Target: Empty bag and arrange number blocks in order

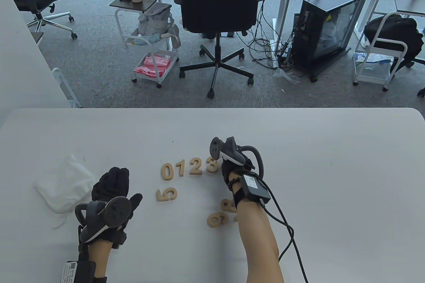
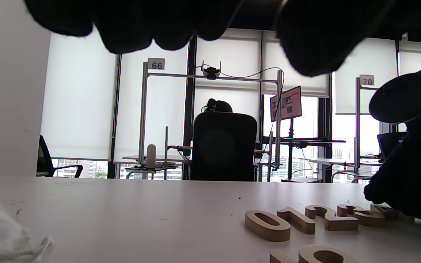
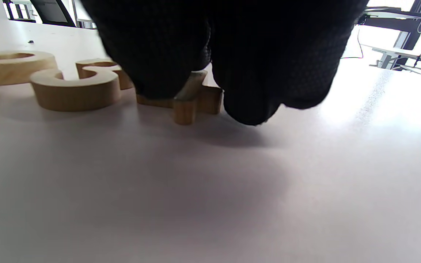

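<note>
Row: wooden 0 [image 1: 167, 171], 1 [image 1: 180, 168], 2 [image 1: 196, 167], 3 [image 1: 211, 165] on the table [image 1: 332, 163].
Right hand [image 1: 232, 172]: just right of the 3, grip on a block [image 3: 192, 98], number unreadable.
Left hand [image 1: 114, 190]: left of the 5 [image 1: 166, 194], fingers straight, holding nothing.
Bag [image 1: 64, 186]: left of the 0.
Loose: 5, 8 [image 1: 228, 205], 9 [image 1: 217, 220] nearer than the row.

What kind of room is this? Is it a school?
More likely an office or lab than a school: a black swivel chair stands behind the white table, a computer tower sits on the carpet, and numbered desk frames line the windows.
</note>
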### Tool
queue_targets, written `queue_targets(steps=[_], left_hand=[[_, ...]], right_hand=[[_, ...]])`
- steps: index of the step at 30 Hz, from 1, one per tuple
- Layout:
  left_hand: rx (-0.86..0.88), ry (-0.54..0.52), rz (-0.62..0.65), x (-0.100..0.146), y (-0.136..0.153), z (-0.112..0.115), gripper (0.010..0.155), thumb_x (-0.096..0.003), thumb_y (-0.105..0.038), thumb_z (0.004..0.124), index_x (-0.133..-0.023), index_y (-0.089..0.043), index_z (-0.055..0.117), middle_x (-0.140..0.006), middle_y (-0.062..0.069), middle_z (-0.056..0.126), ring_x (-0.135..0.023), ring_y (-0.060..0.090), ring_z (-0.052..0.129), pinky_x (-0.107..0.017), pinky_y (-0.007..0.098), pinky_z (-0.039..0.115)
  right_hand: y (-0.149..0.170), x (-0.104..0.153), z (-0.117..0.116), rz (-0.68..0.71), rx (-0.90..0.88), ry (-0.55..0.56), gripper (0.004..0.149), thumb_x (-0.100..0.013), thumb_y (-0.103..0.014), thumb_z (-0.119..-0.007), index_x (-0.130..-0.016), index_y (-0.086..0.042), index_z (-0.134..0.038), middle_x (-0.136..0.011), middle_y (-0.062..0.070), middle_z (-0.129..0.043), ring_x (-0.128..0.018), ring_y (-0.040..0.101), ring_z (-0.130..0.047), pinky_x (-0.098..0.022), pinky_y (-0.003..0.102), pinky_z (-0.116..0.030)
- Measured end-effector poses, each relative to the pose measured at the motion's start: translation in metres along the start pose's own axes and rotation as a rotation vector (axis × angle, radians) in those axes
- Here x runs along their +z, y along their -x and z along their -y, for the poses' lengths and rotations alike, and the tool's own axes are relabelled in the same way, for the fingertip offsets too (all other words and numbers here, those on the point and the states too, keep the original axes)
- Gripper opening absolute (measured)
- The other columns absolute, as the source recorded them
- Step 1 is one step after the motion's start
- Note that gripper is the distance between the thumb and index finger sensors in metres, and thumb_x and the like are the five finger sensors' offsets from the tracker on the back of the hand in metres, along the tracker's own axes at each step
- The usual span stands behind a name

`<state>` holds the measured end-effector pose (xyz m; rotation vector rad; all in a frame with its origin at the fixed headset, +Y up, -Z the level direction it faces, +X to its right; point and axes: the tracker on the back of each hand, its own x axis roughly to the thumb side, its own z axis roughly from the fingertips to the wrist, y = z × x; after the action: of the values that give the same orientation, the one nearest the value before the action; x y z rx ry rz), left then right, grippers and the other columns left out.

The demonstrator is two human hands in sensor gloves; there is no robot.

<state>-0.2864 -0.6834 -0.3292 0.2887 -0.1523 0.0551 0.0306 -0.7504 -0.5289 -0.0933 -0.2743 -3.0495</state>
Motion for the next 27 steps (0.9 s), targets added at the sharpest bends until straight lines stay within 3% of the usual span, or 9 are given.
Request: queue_targets(steps=[9, 19, 27], left_hand=[[0.004, -0.004, 0.007, 0.000, 0.000, 0.000, 0.083, -0.0484, -0.049, 0.080, -0.111, -0.003, 0.051, -0.112, 0.031, 0.052, -0.098, 0.059, 0.067, -0.068, 0.073, 0.060], [-0.005, -0.002, 0.025, 0.000, -0.004, 0.001, 0.083, -0.0485, -0.049, 0.080, -0.111, -0.003, 0.051, -0.112, 0.032, 0.052, -0.098, 0.059, 0.067, -0.068, 0.073, 0.060], [0.003, -0.007, 0.023, 0.001, -0.004, 0.001, 0.083, -0.0485, -0.049, 0.080, -0.111, -0.003, 0.051, -0.112, 0.032, 0.052, -0.098, 0.059, 0.067, -0.068, 0.073, 0.060]], right_hand=[[0.019, 0.029, 0.026, 0.045, -0.109, 0.054, 0.058, -0.050, -0.036, -0.081, -0.101, -0.013, -0.071, -0.100, 0.020, -0.076, -0.079, 0.040, -0.094, -0.060, 0.053, -0.085], [0.037, 0.120, 0.062, 0.235, -0.222, 0.209, 0.059, -0.051, -0.039, -0.079, -0.103, -0.014, -0.069, -0.106, 0.023, -0.069, -0.089, 0.051, -0.081, -0.066, 0.063, -0.074], [0.011, 0.169, 0.085, 0.368, -0.228, 0.314, 0.061, -0.052, -0.040, -0.078, -0.105, -0.013, -0.067, -0.107, 0.024, -0.067, -0.091, 0.052, -0.078, -0.067, 0.064, -0.072]])
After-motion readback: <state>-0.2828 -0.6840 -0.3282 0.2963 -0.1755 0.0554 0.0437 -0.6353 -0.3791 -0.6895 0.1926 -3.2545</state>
